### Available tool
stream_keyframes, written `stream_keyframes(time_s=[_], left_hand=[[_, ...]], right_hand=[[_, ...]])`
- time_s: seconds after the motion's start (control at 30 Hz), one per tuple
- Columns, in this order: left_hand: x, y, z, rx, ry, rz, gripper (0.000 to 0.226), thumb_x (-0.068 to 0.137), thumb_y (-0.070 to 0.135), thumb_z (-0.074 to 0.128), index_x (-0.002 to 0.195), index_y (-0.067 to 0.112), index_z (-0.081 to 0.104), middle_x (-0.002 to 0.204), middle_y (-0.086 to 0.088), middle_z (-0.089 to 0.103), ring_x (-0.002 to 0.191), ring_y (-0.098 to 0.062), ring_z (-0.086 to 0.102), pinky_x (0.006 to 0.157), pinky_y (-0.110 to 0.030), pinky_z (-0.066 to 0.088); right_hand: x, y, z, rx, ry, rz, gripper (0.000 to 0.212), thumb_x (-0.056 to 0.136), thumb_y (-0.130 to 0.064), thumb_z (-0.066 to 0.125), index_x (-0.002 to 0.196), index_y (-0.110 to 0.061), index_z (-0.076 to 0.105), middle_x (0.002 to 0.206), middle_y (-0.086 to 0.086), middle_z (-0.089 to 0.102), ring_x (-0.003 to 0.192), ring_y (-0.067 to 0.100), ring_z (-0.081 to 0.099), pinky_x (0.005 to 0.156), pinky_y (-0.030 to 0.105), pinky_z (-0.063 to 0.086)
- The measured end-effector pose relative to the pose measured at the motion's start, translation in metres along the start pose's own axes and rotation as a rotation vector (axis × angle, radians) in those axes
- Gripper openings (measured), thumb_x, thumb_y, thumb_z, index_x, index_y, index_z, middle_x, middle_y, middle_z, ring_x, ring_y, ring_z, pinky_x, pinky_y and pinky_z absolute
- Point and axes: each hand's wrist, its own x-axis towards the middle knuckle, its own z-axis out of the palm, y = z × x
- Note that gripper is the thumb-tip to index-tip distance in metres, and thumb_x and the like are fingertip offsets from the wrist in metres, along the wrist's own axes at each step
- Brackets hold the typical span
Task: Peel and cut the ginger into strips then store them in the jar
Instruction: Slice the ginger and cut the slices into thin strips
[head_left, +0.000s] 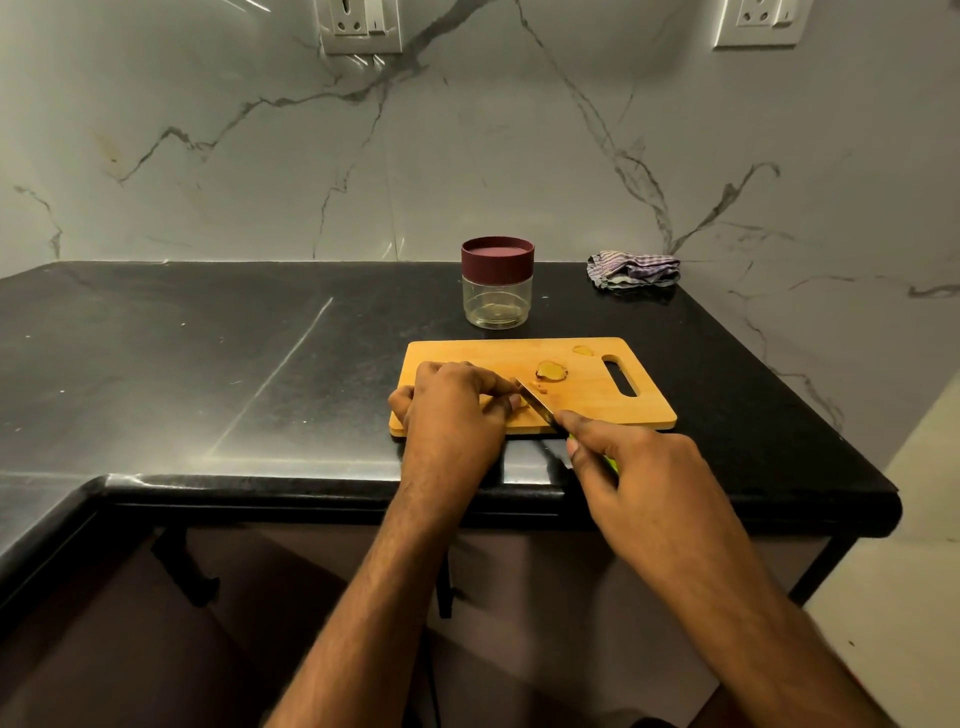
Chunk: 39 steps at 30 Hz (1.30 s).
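A black stone countertop (208, 364) carries a wooden cutting board (597, 400). Behind the board stands a clear jar (497, 299), its maroon lid on. On the board, the left hand (457, 410) pinches ginger (519, 402) against the wood; the right hand (634, 467) grips a green-handled knife (537, 408), its blade just beside a peeled ginger piece (551, 371).

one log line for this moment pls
stage: cutting | left hand: holds ginger on board | right hand: grips knife | jar: lid on, behind board
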Motion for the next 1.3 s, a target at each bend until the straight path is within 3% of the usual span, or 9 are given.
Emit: stream_keyframes(time_s=[0.1,0.2,0.33,0.5,0.63,0.87,0.97,1.07,1.3], left_hand=[[0.0,0.0,-0.001,0.001,0.004,0.001,0.011,0.089,0.039,0.072,0.1,0.038,0.076,0.115,0.018,0.068,0.125,-0.01,0.044,0.104,-0.041,0.024],[-0.001,0.001,-0.001,0.002,0.019,0.009,0.012,0.089,0.04,0.073,0.1,0.037,0.077,0.112,0.018,0.067,0.124,-0.01,0.044,0.102,-0.039,0.023],[-0.003,0.001,-0.001,-0.002,0.026,0.009,0.01,0.088,0.039,0.073,0.097,0.037,0.077,0.111,0.018,0.067,0.124,-0.009,0.042,0.103,-0.039,0.022],[-0.003,0.001,-0.001,0.021,0.015,-0.013,0.012,0.089,0.041,0.072,0.101,0.039,0.077,0.117,0.016,0.066,0.128,-0.012,0.039,0.106,-0.041,0.024],[-0.004,0.003,-0.002,0.027,0.009,-0.007,0.011,0.09,0.04,0.071,0.1,0.038,0.075,0.118,0.017,0.066,0.129,-0.012,0.037,0.108,-0.043,0.024],[-0.007,0.006,-0.006,-0.011,0.001,0.003,0.007,0.091,0.038,0.071,0.097,0.04,0.068,0.112,0.018,0.065,0.127,-0.011,0.036,0.107,-0.042,0.022],[-0.007,0.008,-0.006,-0.01,-0.012,0.013,0.013,0.092,0.036,0.069,0.102,0.04,0.061,0.106,0.019,0.064,0.125,-0.01,0.037,0.105,-0.041,0.021],[-0.007,0.011,-0.006,0.057,-0.036,0.044,0.013,0.095,0.034,0.065,0.105,0.042,0.061,0.111,0.018,0.062,0.125,-0.013,0.036,0.104,-0.041,0.02],[-0.007,0.01,-0.005,0.177,-0.124,0.114,0.021,0.101,0.037,0.054,0.114,0.051,0.064,0.124,0.016,0.049,0.125,-0.015,0.031,0.101,-0.041,0.019]], right_hand=[[0.008,-0.001,0.003,-0.005,-0.019,-0.002,0.037,0.098,-0.041,0.045,0.135,-0.047,0.048,0.096,-0.013,0.063,0.067,0.0,0.044,0.056,0.009,0.03],[0.018,-0.003,0.005,-0.033,-0.038,-0.002,0.036,0.099,-0.04,0.045,0.134,-0.047,0.049,0.087,-0.011,0.06,0.064,0.003,0.044,0.053,0.012,0.031],[0.023,-0.002,0.005,-0.059,-0.043,-0.019,0.035,0.098,-0.04,0.047,0.133,-0.048,0.051,0.098,-0.011,0.065,0.078,0.006,0.052,0.065,0.022,0.044],[0.018,0.0,0.001,-0.049,-0.088,0.009,0.035,0.099,-0.04,0.046,0.133,-0.048,0.05,0.084,-0.014,0.054,0.064,0.004,0.043,0.05,0.014,0.027],[0.004,0.008,-0.004,-0.018,-0.081,0.029,0.034,0.097,-0.041,0.048,0.13,-0.05,0.051,0.102,-0.014,0.064,0.072,0.003,0.052,0.056,0.012,0.034],[-0.017,0.016,-0.01,-0.048,-0.085,0.043,0.035,0.096,-0.045,0.047,0.129,-0.057,0.046,0.091,-0.021,0.062,0.07,0.0,0.054,0.056,0.011,0.038],[-0.017,0.018,-0.01,-0.098,-0.067,0.041,0.035,0.095,-0.047,0.049,0.128,-0.059,0.047,0.097,-0.021,0.063,0.079,0.001,0.054,0.064,0.017,0.043],[-0.015,0.017,-0.01,-0.109,-0.062,0.053,0.036,0.095,-0.046,0.049,0.129,-0.058,0.046,0.106,-0.019,0.063,0.087,0.002,0.052,0.071,0.02,0.045],[-0.005,0.016,-0.007,-0.1,-0.093,0.059,0.036,0.095,-0.047,0.048,0.13,-0.056,0.046,0.103,-0.019,0.062,0.088,0.004,0.055,0.073,0.023,0.048]])
